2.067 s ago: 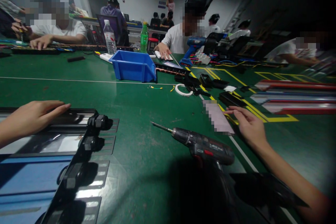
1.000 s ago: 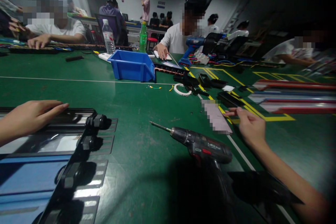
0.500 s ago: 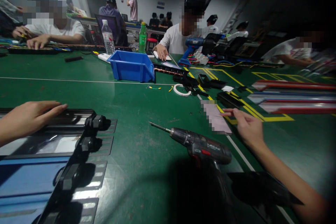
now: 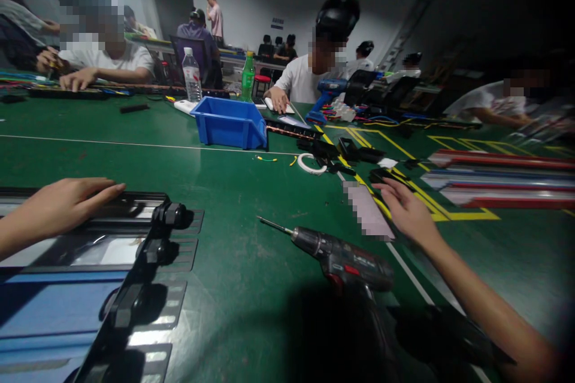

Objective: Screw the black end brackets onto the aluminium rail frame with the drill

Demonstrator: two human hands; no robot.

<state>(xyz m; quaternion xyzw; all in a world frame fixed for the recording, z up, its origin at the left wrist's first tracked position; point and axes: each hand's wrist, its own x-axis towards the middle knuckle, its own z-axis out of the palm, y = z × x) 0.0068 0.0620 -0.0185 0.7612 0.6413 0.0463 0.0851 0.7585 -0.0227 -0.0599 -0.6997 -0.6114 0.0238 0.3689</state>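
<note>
Our left hand [image 4: 67, 206] is draped over the black-and-silver rail along the far side of a blue-and-white panel assembly with black hex fittings [image 4: 54, 305], fingers loose and not clamped on anything. That assembly sits on the near left part of the green-topped table [image 4: 233, 185].

Our right hand [image 4: 408, 209] is relaxed, fingers half bent, nothing visible in its grip. It's beside a flat pale-pink rectangle [image 4: 366, 209], partly pixelated, and we can't tell if the fingertips touch that or the small black block [image 4: 381, 175] just past them.

As for text, we're not getting much. The black cordless drill with red accents [image 4: 341, 257], toward the near edge, has pale lettering on its body, too smeared to read. Same deal with the red print on the clear plastic bottle [image 4: 192, 75] by the far edge, and the little blue wall sign [image 4: 277, 24].

Compared with half a second ago, our view has tipped up a touch, so everything sits lower. Our right hand has slid farther in from the near edge and now hides more of that block. Left hand's still parked on the rail, drill hasn't budged, and the standing person in pink [image 4: 216, 19] has drifted a bit left.
</note>
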